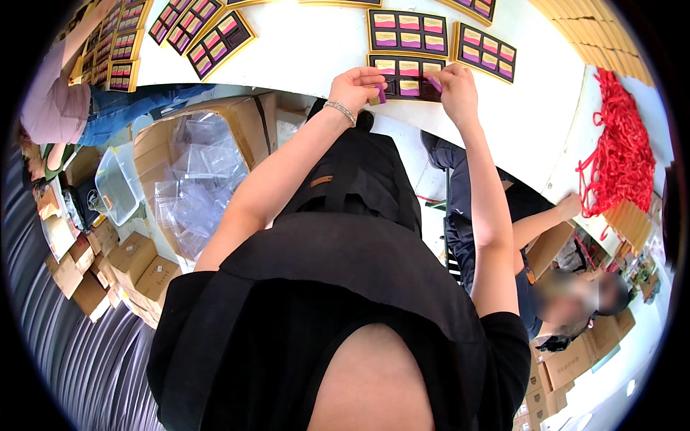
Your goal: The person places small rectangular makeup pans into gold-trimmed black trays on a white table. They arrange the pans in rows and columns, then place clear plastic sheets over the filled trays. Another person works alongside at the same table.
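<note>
At the table's near edge, a gold-rimmed box with a dark sectioned tray (429, 93) lies in front of me. Small pink, purple and gold packets (409, 87) sit in several of its compartments. My left hand (355, 89), with a bracelet at the wrist, is closed on a small purple packet (380, 94) just off the box's near left corner. Over the right end of the box, the fingers of my right hand (458, 87) pinch another small purple packet (433, 82). Part of the tray is hidden by my hands.
Filled boxes (407, 33) stand behind and right (486, 52); a partly filled one (220, 44) lies left. Red ribbon (619, 147) is heaped at the right. A carton (248, 129) of clear plastic pieces stands lower left. Other people (568, 208) are at both sides.
</note>
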The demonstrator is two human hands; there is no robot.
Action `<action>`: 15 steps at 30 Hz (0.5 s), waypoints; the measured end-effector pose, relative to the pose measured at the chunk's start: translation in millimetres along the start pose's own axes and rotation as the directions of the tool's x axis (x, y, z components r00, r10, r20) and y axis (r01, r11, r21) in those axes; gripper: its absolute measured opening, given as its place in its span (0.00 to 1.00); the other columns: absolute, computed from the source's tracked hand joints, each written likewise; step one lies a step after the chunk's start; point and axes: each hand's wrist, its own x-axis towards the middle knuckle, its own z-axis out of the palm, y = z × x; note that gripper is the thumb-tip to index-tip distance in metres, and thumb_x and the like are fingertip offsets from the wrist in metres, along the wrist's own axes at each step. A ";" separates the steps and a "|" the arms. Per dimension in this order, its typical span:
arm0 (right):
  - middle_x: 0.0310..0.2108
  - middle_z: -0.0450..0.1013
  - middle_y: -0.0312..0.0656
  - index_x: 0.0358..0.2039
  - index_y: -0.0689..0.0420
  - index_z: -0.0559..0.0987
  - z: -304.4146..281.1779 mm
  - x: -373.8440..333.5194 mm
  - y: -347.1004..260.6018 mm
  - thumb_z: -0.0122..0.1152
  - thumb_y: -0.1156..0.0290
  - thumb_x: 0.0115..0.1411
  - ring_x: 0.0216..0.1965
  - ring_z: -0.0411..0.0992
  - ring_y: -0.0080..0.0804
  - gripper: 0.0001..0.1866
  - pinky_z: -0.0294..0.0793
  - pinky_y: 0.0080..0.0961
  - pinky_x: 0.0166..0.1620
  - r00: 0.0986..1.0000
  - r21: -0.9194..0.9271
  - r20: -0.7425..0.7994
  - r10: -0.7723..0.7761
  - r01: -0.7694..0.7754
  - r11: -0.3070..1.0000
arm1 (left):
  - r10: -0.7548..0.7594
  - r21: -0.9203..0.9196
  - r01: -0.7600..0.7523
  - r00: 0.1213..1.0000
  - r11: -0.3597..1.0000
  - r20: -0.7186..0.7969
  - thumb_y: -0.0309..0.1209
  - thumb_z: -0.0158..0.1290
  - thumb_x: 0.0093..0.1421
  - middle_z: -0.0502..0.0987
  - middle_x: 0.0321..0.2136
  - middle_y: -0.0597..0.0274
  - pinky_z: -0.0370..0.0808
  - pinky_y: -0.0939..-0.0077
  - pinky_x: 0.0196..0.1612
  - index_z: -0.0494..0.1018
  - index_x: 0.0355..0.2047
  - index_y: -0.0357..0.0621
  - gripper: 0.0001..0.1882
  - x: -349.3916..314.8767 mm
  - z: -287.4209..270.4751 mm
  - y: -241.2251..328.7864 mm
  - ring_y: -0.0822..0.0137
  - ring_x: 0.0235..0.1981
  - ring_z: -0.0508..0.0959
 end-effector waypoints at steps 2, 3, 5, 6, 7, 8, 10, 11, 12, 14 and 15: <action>0.32 0.75 0.38 0.36 0.53 0.84 -4.4 -1.2 4.3 0.57 0.82 0.51 0.37 0.71 0.37 0.14 0.72 0.30 0.43 0.978 -0.235 0.070 -0.195 0.206 0.950 | 0.093 0.057 -0.090 0.994 0.994 -0.050 0.08 0.50 0.52 0.79 0.42 0.53 0.78 0.76 0.44 0.73 0.47 0.35 0.21 4.1 3.6 -4.9 0.64 0.43 0.80; 0.33 0.75 0.38 0.35 0.53 0.84 -3.7 1.5 0.6 0.58 0.82 0.51 0.38 0.70 0.37 0.13 0.72 0.30 0.44 0.965 -0.252 0.113 -0.237 0.259 0.933 | 0.165 0.062 -0.162 0.985 0.985 -0.040 0.09 0.51 0.52 0.79 0.41 0.55 0.78 0.76 0.43 0.72 0.47 0.35 0.22 4.3 6.2 -7.2 0.64 0.42 0.80; 0.34 0.76 0.37 0.33 0.53 0.84 -3.0 5.0 4.3 0.58 0.82 0.50 0.38 0.70 0.37 0.12 0.72 0.30 0.44 0.955 -0.222 0.157 -0.250 0.281 0.934 | 0.308 0.067 -0.305 0.951 0.950 -0.023 0.10 0.53 0.51 0.79 0.38 0.58 0.79 0.75 0.41 0.71 0.49 0.36 0.23 4.2 12.0 -12.5 0.65 0.41 0.80; 0.34 0.76 0.36 0.33 0.53 0.83 -1.7 4.4 9.7 0.59 0.82 0.50 0.39 0.70 0.37 0.12 0.72 0.30 0.44 0.963 -0.175 0.157 -0.219 0.246 0.953 | 0.408 0.232 -0.398 0.913 0.888 0.001 0.11 0.55 0.51 0.79 0.36 0.59 0.79 0.75 0.40 0.70 0.49 0.36 0.24 2.2 13.4 -9.8 0.66 0.40 0.80; 0.34 0.76 0.36 0.33 0.54 0.83 -0.9 3.6 14.6 0.59 0.82 0.50 0.39 0.70 0.36 0.12 0.72 0.30 0.44 0.969 -0.129 0.159 -0.188 0.209 0.969 | 0.499 0.386 -0.475 0.866 0.791 0.044 0.12 0.56 0.50 0.78 0.34 0.60 0.79 0.75 0.39 0.69 0.50 0.37 0.25 1.2 14.7 -6.3 0.66 0.39 0.80; 0.35 0.77 0.37 0.33 0.55 0.83 -0.7 2.0 19.6 0.59 0.81 0.51 0.39 0.70 0.37 0.11 0.72 0.30 0.44 0.967 -0.129 0.187 -0.174 0.200 0.971 | 0.575 0.525 -0.535 0.812 0.662 0.103 0.12 0.57 0.50 0.78 0.32 0.61 0.80 0.75 0.38 0.68 0.51 0.37 0.26 0.5 15.8 -2.5 0.66 0.38 0.80; 0.36 0.77 0.37 0.34 0.55 0.83 5.9 1.1 25.2 0.59 0.81 0.52 0.39 0.70 0.37 0.11 0.72 0.30 0.44 0.967 -0.087 0.174 -0.187 0.204 0.975 | 0.528 0.631 -0.593 0.786 0.500 0.321 0.14 0.59 0.48 0.76 0.28 0.60 0.80 0.74 0.37 0.67 0.51 0.39 0.28 15.1 8.3 8.8 0.67 0.37 0.80; 0.37 0.77 0.38 0.34 0.55 0.83 8.1 -0.2 28.2 0.58 0.81 0.52 0.39 0.71 0.38 0.11 0.72 0.31 0.44 0.968 -0.070 0.165 -0.191 0.204 0.976 | 0.482 0.662 -0.627 0.765 0.410 0.426 0.14 0.60 0.48 0.75 0.27 0.60 0.80 0.74 0.36 0.66 0.52 0.40 0.29 23.4 6.5 14.5 0.67 0.36 0.80; 0.38 0.76 0.38 0.35 0.55 0.82 8.5 -1.1 26.4 0.58 0.81 0.52 0.40 0.71 0.38 0.11 0.72 0.31 0.45 0.977 -0.059 0.121 -0.178 0.186 0.981 | 0.348 0.700 -0.609 0.791 0.372 0.503 0.18 0.61 0.47 0.75 0.26 0.59 0.79 0.74 0.38 0.66 0.52 0.40 0.30 24.4 11.1 25.6 0.66 0.35 0.80; 0.41 0.76 0.40 0.38 0.56 0.82 9.5 -6.0 22.0 0.58 0.81 0.52 0.43 0.71 0.39 0.13 0.72 0.32 0.47 0.989 -0.037 0.031 -0.147 0.149 0.988 | 0.290 0.698 -0.669 0.742 0.254 0.605 0.20 0.60 0.49 0.76 0.27 0.59 0.78 0.73 0.39 0.66 0.52 0.40 0.28 34.8 14.6 23.3 0.64 0.35 0.80; 0.42 0.76 0.41 0.40 0.56 0.81 13.9 -10.1 18.1 0.58 0.80 0.53 0.44 0.71 0.39 0.14 0.72 0.32 0.48 0.991 -0.042 -0.025 -0.133 0.132 0.990 | 0.257 0.694 -0.694 0.718 0.194 0.646 0.21 0.59 0.50 0.76 0.27 0.59 0.78 0.73 0.40 0.66 0.52 0.40 0.27 39.4 12.4 20.2 0.62 0.35 0.80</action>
